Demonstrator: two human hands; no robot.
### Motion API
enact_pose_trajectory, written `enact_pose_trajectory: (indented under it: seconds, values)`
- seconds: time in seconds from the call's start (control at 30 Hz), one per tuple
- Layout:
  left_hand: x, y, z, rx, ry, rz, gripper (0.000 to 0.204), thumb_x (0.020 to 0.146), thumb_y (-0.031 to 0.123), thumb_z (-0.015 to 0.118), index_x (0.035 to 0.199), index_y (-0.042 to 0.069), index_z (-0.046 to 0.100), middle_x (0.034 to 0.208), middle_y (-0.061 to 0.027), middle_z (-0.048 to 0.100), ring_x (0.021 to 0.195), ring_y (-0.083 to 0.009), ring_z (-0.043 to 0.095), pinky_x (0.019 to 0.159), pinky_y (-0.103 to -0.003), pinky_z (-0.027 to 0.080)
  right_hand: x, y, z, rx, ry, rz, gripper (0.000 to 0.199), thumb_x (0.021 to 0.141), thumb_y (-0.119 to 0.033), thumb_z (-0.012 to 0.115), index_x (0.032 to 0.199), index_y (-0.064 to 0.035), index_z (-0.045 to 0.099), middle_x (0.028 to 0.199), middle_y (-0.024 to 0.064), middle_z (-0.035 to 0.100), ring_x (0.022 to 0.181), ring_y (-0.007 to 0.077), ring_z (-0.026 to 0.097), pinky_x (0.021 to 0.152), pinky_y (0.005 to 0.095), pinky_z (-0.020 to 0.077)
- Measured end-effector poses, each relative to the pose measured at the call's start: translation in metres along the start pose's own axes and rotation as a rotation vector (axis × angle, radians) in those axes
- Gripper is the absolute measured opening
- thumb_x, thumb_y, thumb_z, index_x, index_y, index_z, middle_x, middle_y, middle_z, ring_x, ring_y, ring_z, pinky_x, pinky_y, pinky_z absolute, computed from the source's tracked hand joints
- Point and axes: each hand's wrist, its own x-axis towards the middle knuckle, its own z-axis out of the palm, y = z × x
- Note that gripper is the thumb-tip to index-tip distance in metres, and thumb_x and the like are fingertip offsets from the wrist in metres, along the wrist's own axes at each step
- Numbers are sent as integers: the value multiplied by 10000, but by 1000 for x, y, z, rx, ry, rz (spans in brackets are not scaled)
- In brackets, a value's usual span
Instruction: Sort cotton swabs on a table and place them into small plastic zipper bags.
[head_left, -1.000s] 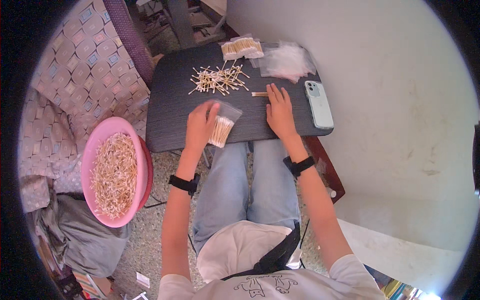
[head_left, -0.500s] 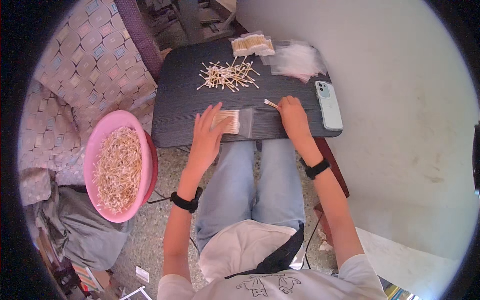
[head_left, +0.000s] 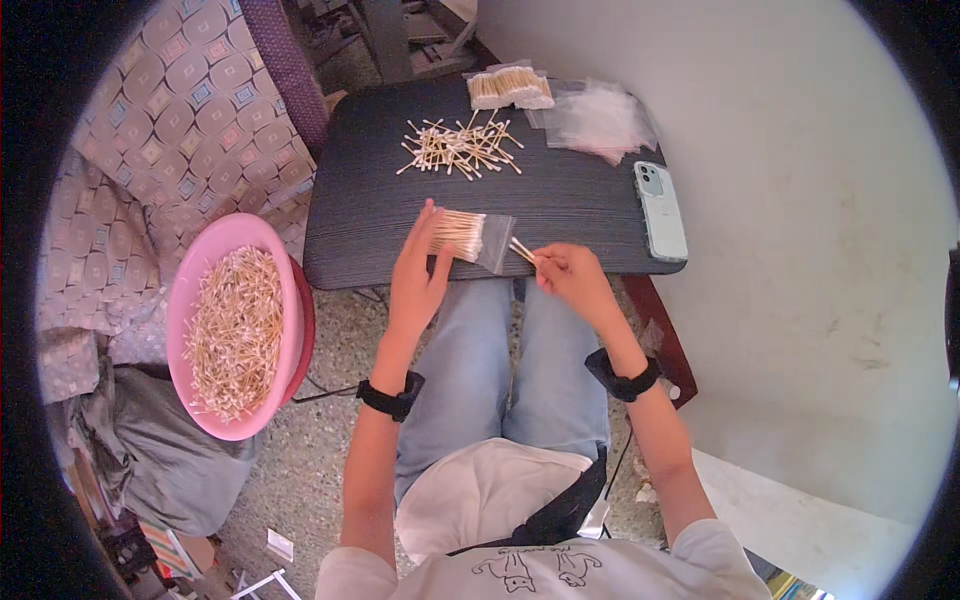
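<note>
The landmark here is the part-clear bag (head_left: 462, 233) of cotton swabs, lying near the front edge of the dark surface (head_left: 580, 200). The left hand (head_left: 413, 275) holds that bag by its left end, the thumb on the near side and the other fingers along the far side. To the right of the bag, the right hand (head_left: 575, 280) pinches a few swabs (head_left: 522, 250), their tips aimed at the clear flap and just beside it. The step in hand appears to be adding these swabs to the bag; the next move would call for a parted mouth and a steady left hold. Whether the mouth is open, I cannot tell. Beyond the bag lies a loose pile (head_left: 460, 148), then filled packets (head_left: 510, 88); beyond and to its right, empty bags (head_left: 600, 120). A phone (head_left: 661, 212) lies right of it, a pink basin (head_left: 292, 320) of swabs left, off the surface.
</note>
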Motion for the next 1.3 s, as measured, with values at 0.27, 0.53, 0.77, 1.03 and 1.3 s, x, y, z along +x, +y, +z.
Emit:
enact_pose_trajectory:
  seconds: [0.27, 0.53, 0.77, 1.03, 1.3]
  values:
    - [-7, -4, 11, 195, 20, 21, 373, 907, 139, 508, 1276, 84, 506, 1417, -132, 363, 1261, -312, 409, 991, -370, 385, 2, -8, 5, 203, -125, 157, 189, 890, -126, 536, 930, 20, 649, 663, -14, 564, 562, 51, 492, 490, 186, 375]
    - [-4, 2, 7, 209, 47, 72, 392, 872, 121, 552, 1262, 89, 521, 1402, -151, 377, 1262, -321, 409, 1012, -400, 362, 0, -13, 1, 336, -147, 219, 206, 906, -133, 501, 994, 11, 620, 654, -35, 510, 560, 42, 445, 483, 183, 321]
    - [-6, 42, 23, 234, 87, 151, 222, 764, 189, 679, 935, 71, 600, 1265, -120, 512, 1140, -295, 505, 1047, -448, 303, 2, -8, 10, 483, -195, 199, 183, 916, -141, 512, 941, 10, 613, 648, -8, 536, 527, 54, 467, 444, 199, 345]
    - [-7, 27, 31, 351, 81, 195, 120, 774, 106, 620, 859, 45, 562, 1162, -131, 572, 1114, -274, 524, 1020, -436, 326, 3, -6, 17, 158, -178, 154, 192, 918, -168, 529, 938, 13, 592, 681, -9, 540, 539, 48, 462, 458, 194, 352]
    - [-8, 26, 31, 135, 121, 123, 61, 799, 60, 573, 840, 36, 535, 1130, -150, 604, 1110, -279, 541, 1026, -441, 306, -3, -13, 17, 170, -107, 25, 207, 923, -175, 520, 911, 21, 587, 617, 10, 531, 529, 69, 484, 479, 221, 389]
